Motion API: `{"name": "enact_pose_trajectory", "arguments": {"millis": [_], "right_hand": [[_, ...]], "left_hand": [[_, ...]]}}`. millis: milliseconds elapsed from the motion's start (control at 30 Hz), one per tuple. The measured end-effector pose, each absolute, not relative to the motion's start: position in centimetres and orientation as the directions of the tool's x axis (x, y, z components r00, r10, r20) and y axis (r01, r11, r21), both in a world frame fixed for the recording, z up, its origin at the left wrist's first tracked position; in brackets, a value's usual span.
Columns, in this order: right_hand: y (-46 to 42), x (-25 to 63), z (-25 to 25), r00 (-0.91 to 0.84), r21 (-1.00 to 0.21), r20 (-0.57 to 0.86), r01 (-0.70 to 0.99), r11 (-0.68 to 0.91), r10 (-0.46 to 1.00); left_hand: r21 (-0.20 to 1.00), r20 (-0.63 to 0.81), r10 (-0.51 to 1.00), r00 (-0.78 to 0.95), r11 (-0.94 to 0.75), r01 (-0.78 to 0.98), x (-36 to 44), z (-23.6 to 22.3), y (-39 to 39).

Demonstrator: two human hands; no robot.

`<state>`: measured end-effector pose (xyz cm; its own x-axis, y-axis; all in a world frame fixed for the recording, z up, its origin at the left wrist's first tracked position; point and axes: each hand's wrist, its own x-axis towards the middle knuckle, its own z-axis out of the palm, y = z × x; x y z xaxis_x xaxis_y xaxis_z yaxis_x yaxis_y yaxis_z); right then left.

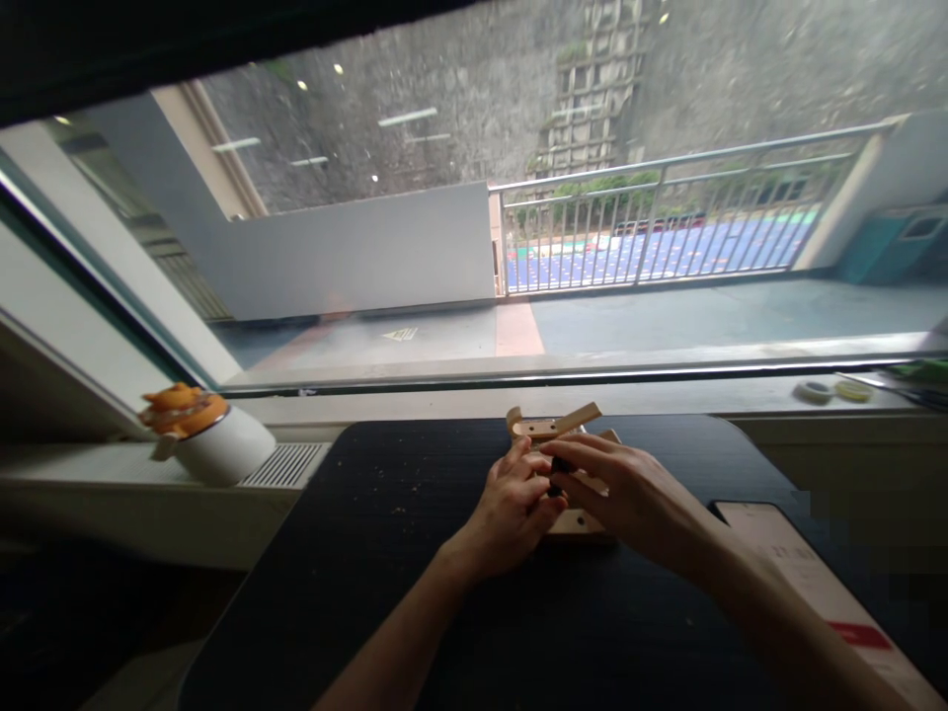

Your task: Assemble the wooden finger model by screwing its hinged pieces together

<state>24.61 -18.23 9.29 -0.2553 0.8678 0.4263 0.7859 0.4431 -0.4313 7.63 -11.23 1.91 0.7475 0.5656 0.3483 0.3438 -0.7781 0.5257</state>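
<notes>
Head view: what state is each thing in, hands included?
Left hand: fingers bent, at the wooden pieces; grip unclear
Right hand: fingers bent, at a dark piece; grip unclear
Wooden pieces: partly covered by the hands; whether joined, unclear
Phone: face up, screen lit, partly behind the right forearm
White cup: orange top on
Table: light specks on it

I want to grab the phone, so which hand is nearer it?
Your right hand; it sits between the phone and your left hand.
</notes>
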Motion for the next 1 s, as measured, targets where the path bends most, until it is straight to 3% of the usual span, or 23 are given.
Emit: {"name": "enact_pose_trajectory", "arguments": {"millis": [733,867,1000], "right_hand": [[-18.2,24.9,9.7,-0.281,-0.384,0.393,0.815,0.433,0.876],[-18.4,24.6,9.6,-0.349,-0.440,0.364,0.753,0.490,0.863],[-18.4,24.6,9.0,-0.305,-0.477,0.375,0.746,0.464,0.875]], "left_hand": [[0.464,0.356,0.530,0.770,-0.815,0.347,7.4,1.2,-11.3],[0.458,0.370,0.539,0.757,-0.815,0.357,7.4,1.0,-11.3],[0.463,0.386,0.537,0.750,-0.816,0.346,7.4,1.1,-11.4]]}}
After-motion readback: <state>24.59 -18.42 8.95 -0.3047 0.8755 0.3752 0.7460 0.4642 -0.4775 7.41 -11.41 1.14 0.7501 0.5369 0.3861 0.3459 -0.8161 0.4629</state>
